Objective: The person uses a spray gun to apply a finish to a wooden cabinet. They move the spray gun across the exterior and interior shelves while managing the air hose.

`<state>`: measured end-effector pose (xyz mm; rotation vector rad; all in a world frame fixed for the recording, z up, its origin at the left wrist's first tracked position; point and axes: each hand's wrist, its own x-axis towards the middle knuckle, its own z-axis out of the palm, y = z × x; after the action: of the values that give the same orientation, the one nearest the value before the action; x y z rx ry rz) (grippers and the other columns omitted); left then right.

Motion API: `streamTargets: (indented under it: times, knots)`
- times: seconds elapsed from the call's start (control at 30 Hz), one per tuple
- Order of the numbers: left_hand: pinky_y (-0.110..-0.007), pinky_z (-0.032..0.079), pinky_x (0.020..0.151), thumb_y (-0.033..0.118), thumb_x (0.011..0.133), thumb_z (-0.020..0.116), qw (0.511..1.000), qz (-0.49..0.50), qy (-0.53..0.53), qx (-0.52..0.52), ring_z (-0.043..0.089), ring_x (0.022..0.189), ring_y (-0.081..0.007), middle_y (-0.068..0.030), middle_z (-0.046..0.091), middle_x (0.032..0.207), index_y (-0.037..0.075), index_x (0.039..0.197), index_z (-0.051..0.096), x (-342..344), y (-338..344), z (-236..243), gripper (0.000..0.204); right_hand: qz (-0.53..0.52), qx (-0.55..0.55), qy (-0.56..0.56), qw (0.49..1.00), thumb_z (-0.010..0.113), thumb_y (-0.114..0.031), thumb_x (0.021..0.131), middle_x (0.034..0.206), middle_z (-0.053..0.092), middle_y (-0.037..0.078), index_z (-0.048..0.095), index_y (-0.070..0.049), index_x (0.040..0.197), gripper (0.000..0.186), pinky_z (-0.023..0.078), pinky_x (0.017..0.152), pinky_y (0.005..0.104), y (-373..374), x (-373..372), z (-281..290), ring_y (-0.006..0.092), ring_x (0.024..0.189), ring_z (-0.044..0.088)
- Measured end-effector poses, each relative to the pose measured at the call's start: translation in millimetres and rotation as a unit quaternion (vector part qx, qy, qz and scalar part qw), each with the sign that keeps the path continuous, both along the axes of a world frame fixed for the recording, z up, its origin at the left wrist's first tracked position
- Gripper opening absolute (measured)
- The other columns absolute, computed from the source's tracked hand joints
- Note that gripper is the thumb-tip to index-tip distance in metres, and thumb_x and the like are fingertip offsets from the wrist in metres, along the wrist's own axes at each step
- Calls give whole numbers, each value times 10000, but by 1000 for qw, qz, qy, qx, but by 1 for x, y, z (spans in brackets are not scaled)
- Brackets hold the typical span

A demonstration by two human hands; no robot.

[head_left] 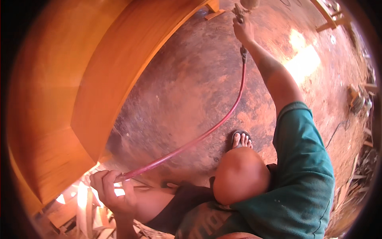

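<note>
At the far top, my right hand (243,32) is closed around the grip of a spray gun (238,14) with a rounded cup (250,3) cut off by the picture's edge. A red hose (207,133) runs from below the gun's handle in a long curve to my left hand (111,190). The fingers of that hand are bent round the hose at the lower left, beside the bottom corner of a large orange-brown wooden piece (107,71) with a smooth, shiny surface. Whether any spray leaves the gun cannot be seen.
Offcuts of wood (85,217) lie under my left hand. A power tool (357,99) with a cord rests at the right near scrap wood (360,171). A wooden frame (328,18) stands at the top right. My sandalled foot (241,139) is on the stained floor (179,95).
</note>
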<state>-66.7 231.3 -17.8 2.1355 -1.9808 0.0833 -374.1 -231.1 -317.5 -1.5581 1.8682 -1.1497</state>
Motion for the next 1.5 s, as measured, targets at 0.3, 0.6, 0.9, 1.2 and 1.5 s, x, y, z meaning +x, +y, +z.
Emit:
streamTargets:
  times: [0.3,0.6,0.9,1.2,1.5]
  knots:
    - [-441,428,645,-63,688,650,983,-78,157,48,506,729,-351,-146,522,837,-29,945,613,14,4,-36,262,166,-5,161,973,533,-304,906,915,650,298,620,-103,1143,323,469,811,572,80,35,-27,499,927,611]
    - [-422,435,617,-31,730,711,945,-87,296,107,549,699,-324,-138,528,782,-8,932,623,26,13,-53,221,178,-81,315,929,546,-360,936,835,654,304,554,-62,1021,309,453,735,601,58,29,-54,522,828,616]
    - [-420,462,651,34,759,696,930,-153,300,147,575,716,-306,-114,538,786,13,972,630,23,10,-66,224,236,-184,251,920,546,-343,955,862,665,263,512,-55,1070,313,467,710,579,89,31,-44,496,815,625]
    - [-413,459,689,63,763,685,920,-189,303,162,586,737,-291,-109,542,773,16,919,622,24,-12,-67,174,209,-90,303,925,552,-313,937,791,642,287,584,-27,1004,296,456,670,576,69,16,-54,508,798,611]
    - [-428,457,694,46,754,687,938,-171,261,148,586,750,-323,-120,554,783,27,865,595,37,-37,-62,146,158,-24,-28,987,609,-306,920,957,697,153,633,13,1149,393,462,825,358,47,-35,-45,270,886,637]
